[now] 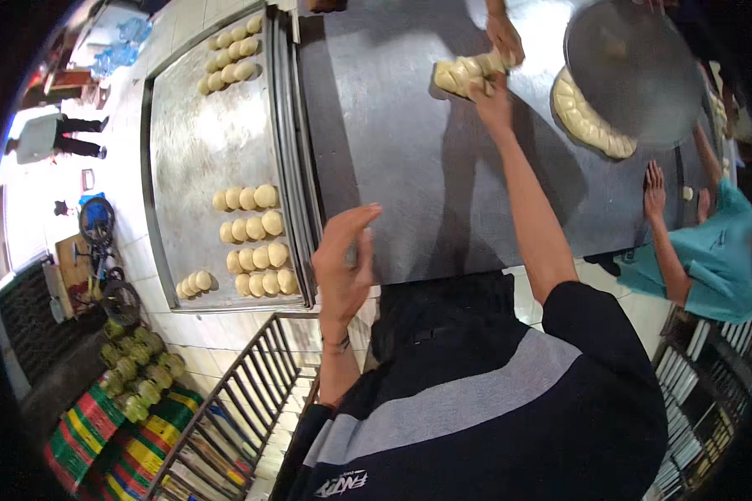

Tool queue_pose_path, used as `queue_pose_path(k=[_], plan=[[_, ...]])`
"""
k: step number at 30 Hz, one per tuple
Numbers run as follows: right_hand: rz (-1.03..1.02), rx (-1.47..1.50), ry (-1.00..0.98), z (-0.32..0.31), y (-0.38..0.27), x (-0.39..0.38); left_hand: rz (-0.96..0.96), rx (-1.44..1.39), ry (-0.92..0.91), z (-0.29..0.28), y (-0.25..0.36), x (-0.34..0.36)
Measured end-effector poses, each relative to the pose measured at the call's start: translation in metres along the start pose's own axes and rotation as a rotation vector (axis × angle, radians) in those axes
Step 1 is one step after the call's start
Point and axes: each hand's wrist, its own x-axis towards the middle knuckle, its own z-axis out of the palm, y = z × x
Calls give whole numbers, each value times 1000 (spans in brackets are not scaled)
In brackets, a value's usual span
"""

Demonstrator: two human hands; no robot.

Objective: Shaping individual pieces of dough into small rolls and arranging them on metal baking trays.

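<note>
Dough piece: here it is, the scored, lumpy dough piece (464, 75) lying on the bench (376, 150), well away from the near edge and toward the far side, apparently set where two people can get at it.
Right hand: stretched far out, the right hand (493, 104) has its fingers against the dough piece's near side; whether they're pinched tight on it, I can't tell. The long reach suits how far off the dough lies.
Facing hand: and from the far side comes a co-worker's hand (503, 37), at the right end of that same piece.
Left hand: empty, thumb and fingers apart, the left hand (347, 259) hangs by the bench's near left corner, beside the tray, seemingly held clear of the dough.
Dough strip: over to the right, a curved, scored dough strip (589, 125), partly hidden by a blurred round grey disc (635, 71).
Tray: flush along the bench's left edge, a metal tray (200, 150), probably put there for easy reach.
Dough balls: short rows of dough balls (255, 238) crowd its near right corner, more at the far end; bunched like that, perhaps, to keep the batches neat.
Right edge: a teal-sleeved co-worker's hand (654, 192) rests flat there.
</note>
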Motion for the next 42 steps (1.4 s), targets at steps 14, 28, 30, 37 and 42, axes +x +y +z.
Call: queue_pose_path(k=[14, 28, 30, 37, 42], plan=[[-67, -132, -647, -99, 10, -223, -472, -189, -169, 242, -36, -26], [89, -393, -255, -188, 46, -160, -621, -460, 280, 190, -66, 23], [128, -351, -350, -183, 45, -159, -562, -503, 191, 184, -59, 19], [429, 546, -679, -109, 14, -177, -164, -211, 232, 206, -14, -19], [98, -35, -664, -88, -3, -182, -158, -80, 99, 229, -42, 20]])
